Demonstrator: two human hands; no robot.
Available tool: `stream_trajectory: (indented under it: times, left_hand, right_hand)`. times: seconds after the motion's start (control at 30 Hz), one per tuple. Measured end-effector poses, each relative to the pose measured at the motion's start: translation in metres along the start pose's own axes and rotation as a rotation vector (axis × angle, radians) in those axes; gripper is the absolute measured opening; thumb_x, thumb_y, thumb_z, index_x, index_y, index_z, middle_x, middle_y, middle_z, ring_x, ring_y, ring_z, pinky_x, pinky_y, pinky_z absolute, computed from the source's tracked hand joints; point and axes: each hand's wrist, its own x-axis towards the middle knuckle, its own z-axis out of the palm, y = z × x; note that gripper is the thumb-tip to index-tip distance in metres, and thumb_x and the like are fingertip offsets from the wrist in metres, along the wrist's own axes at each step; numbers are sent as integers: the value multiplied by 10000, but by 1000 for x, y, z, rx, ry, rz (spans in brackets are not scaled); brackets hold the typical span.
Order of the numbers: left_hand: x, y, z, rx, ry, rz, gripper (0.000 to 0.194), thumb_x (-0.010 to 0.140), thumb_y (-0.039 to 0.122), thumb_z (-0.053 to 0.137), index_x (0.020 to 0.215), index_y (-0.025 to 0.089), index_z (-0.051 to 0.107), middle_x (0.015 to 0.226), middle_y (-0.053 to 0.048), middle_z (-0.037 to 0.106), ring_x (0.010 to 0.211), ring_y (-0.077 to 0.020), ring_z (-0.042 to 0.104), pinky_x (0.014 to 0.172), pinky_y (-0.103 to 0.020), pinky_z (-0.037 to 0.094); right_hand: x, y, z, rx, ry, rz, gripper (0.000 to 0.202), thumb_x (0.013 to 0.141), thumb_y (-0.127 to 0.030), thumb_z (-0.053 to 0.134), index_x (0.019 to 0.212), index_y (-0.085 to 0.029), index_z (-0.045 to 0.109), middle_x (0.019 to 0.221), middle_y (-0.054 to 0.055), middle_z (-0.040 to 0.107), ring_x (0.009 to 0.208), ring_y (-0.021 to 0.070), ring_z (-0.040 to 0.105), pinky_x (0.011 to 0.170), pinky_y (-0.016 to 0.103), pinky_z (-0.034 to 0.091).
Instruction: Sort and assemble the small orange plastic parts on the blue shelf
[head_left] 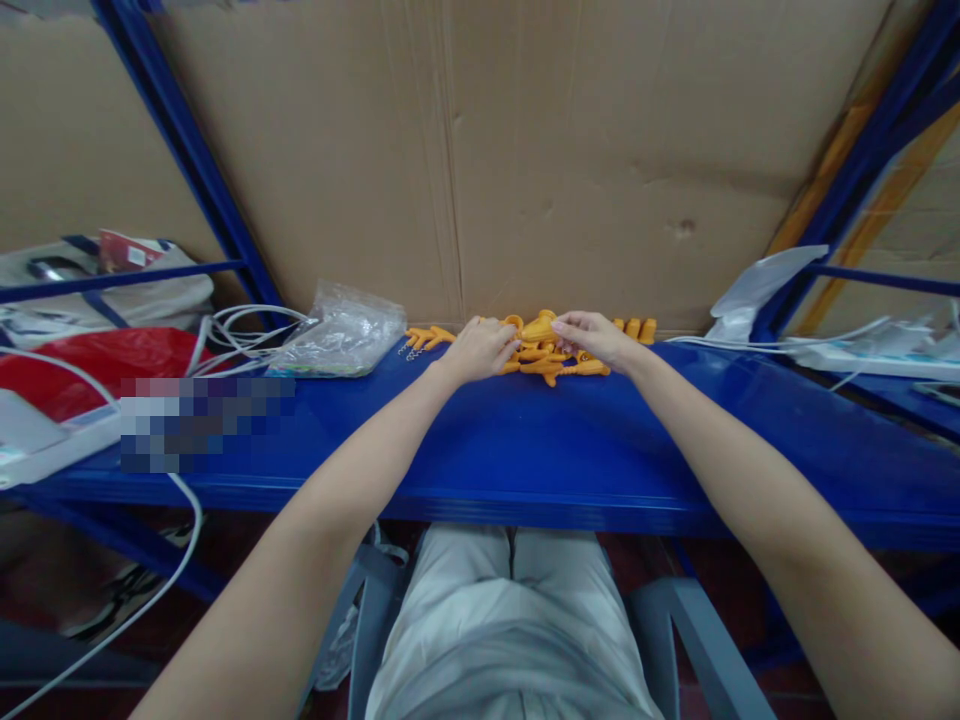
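Blue counter [555,450], two bare hands at its far side, both forearms stretched over it. A yellow-orange plastic piece [538,328], rounded and wider than its neighbours, is seen between the two hands, above a cluster of smaller orange pieces [544,368].

Right hand [596,335]: palm turned inward, thumb and forefinger brought nearly together at the right end of the rounded piece, which appears to be pinched there. Left hand [480,348]: back of hand shown, fingers bent and held close to one another beside the left end of the same piece; whether it is gripped by them cannot be told, the contact being partly covered by the hand.

Just right of the right fingers, beyond the wrist, a short row of stubby orange pieces [634,328] is stood along the cardboard [540,160]. Left of the left fingers, orange pieces with dark spiral ends [427,338] are laid on the counter. Farther left, a clear plastic bag [345,330] is placed, with white cables [247,340] and a red item [112,365] beyond it. Well to the right of the right fingers, a white power strip [877,358] and a white sheet-like item [765,285] are noted.
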Motion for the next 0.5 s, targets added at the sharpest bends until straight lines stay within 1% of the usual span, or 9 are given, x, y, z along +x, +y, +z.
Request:
stream_trajectory:
  times: [0.13, 0.23, 0.37, 0.5]
  left_hand:
    - [1, -3, 4, -134, -3, 3, 322, 999, 353, 447, 981, 149, 696, 900, -121, 711, 868, -241, 652, 831, -346, 454]
    - [2, -4, 5, -278, -36, -49, 316, 978, 384, 474, 904, 171, 695, 842, -74, 697, 825, -224, 638, 769, -319, 447]
    - [5, -3, 0, -514, -132, -159, 263, 912, 365, 560, 772, 168, 664, 710, -10, 614, 697, -174, 561, 671, -285, 383]
    - [7, -3, -4, -760, -254, -288, 289, 882, 333, 603, 645, 166, 598, 576, 30, 481, 548, -115, 431, 586, -267, 314]
  right_hand:
    - [2, 7, -6, -29, -56, -38, 389, 764, -515, 846, 872, -206, 637, 732, 9, 657, 690, 151, 621, 655, 273, 538]
    - [4, 13, -8, -45, -82, -73, 369, 744, -470, 842, 898, -209, 632, 808, 21, 673, 781, 177, 649, 744, 313, 567]
    - [7, 21, -10, -96, -124, -107, 345, 744, -443, 810, 936, -218, 631, 890, 38, 679, 877, 208, 662, 835, 373, 575]
    - [8, 25, -11, -145, -172, -156, 341, 772, -436, 774, 996, -223, 631, 952, 55, 678, 959, 228, 669, 894, 420, 572]
